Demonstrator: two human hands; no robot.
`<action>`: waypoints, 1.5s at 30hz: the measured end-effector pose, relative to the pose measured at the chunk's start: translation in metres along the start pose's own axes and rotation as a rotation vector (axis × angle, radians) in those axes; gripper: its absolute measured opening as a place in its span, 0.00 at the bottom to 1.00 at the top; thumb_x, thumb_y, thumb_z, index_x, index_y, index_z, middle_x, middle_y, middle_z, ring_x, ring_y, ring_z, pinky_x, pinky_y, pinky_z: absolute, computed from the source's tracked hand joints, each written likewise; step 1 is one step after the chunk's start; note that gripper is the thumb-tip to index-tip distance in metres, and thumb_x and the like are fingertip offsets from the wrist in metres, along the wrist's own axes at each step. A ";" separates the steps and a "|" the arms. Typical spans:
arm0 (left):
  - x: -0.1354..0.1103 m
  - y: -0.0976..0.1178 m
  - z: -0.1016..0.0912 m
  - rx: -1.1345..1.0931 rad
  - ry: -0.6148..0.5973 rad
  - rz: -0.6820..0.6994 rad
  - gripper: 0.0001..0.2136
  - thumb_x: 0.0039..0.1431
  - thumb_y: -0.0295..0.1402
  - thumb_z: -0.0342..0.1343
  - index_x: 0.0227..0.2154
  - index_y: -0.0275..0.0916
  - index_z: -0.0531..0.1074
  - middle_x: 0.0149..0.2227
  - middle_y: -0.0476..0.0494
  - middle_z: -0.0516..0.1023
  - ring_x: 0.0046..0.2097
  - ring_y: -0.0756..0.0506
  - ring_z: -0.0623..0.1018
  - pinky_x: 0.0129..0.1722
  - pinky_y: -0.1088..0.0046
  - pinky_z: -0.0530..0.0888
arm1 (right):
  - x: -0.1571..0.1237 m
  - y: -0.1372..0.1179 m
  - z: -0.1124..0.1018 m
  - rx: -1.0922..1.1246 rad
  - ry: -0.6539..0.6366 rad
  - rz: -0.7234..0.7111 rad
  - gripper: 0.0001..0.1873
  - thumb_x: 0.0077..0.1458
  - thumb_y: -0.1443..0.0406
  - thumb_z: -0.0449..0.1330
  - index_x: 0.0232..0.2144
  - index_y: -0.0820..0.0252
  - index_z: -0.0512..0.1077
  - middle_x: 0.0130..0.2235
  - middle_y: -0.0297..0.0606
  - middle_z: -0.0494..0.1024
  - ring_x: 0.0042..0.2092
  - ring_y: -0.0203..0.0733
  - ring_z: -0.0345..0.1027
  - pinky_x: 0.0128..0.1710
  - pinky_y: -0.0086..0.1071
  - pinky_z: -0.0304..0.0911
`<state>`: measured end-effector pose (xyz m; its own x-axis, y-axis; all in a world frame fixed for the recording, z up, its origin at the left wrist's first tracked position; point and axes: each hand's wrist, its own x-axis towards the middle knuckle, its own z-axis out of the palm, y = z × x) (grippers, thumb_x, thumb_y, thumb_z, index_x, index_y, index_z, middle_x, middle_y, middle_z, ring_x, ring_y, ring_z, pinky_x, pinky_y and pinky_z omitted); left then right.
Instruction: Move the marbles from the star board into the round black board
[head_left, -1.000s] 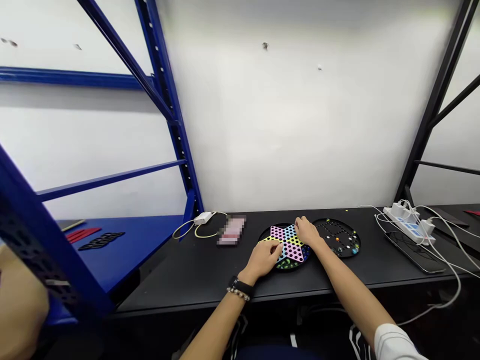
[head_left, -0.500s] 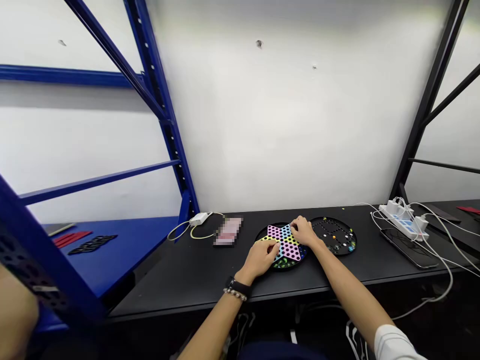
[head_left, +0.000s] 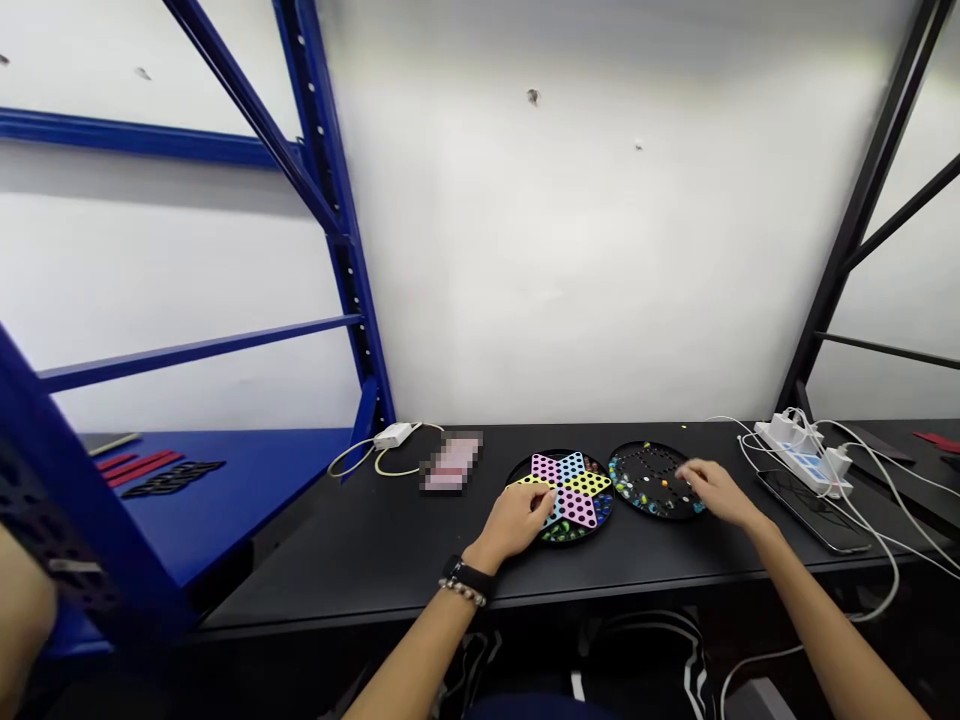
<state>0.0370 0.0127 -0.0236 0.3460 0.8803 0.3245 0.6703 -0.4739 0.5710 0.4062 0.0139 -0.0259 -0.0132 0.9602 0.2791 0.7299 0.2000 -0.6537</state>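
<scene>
We had left hand on star-shaped checkers board, fingers curled, grip unclear; right hand, fingers open, over round marble board.

No legible txt on game board or anywhere else

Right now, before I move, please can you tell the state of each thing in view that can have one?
left hand, fingers curled on the Chinese checkers star board, holding unclear
right hand, open, over the edge of the round black marble board, contact unclear
Chinese checkers star board, flat, holes mostly empty
round black marble board, marbles mostly around rim
phone, flat, screen dark
power strip, plugs inserted
</scene>
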 end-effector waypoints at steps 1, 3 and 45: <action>0.000 0.000 0.000 -0.002 0.003 0.002 0.19 0.63 0.40 0.44 0.18 0.40 0.63 0.20 0.51 0.67 0.24 0.49 0.64 0.28 0.72 0.57 | -0.008 0.007 -0.001 -0.053 -0.013 0.003 0.20 0.58 0.54 0.49 0.32 0.56 0.78 0.37 0.40 0.80 0.40 0.46 0.72 0.43 0.36 0.63; 0.000 -0.001 0.000 -0.003 0.008 0.005 0.18 0.63 0.39 0.44 0.18 0.40 0.63 0.20 0.51 0.67 0.24 0.49 0.64 0.28 0.72 0.57 | -0.022 0.015 0.001 -0.154 -0.022 0.016 0.19 0.59 0.56 0.48 0.34 0.53 0.78 0.40 0.39 0.80 0.44 0.47 0.72 0.49 0.40 0.60; -0.001 -0.009 0.004 0.010 -0.004 0.012 0.19 0.63 0.42 0.43 0.19 0.39 0.61 0.20 0.52 0.63 0.24 0.50 0.63 0.28 0.73 0.56 | -0.029 -0.021 0.028 0.386 0.037 0.217 0.15 0.51 0.53 0.60 0.30 0.60 0.75 0.20 0.28 0.62 0.22 0.33 0.53 0.23 0.28 0.49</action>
<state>0.0330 0.0163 -0.0321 0.3564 0.8749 0.3279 0.6725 -0.4839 0.5601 0.3718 -0.0123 -0.0400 0.1423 0.9817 0.1266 0.4040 0.0591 -0.9128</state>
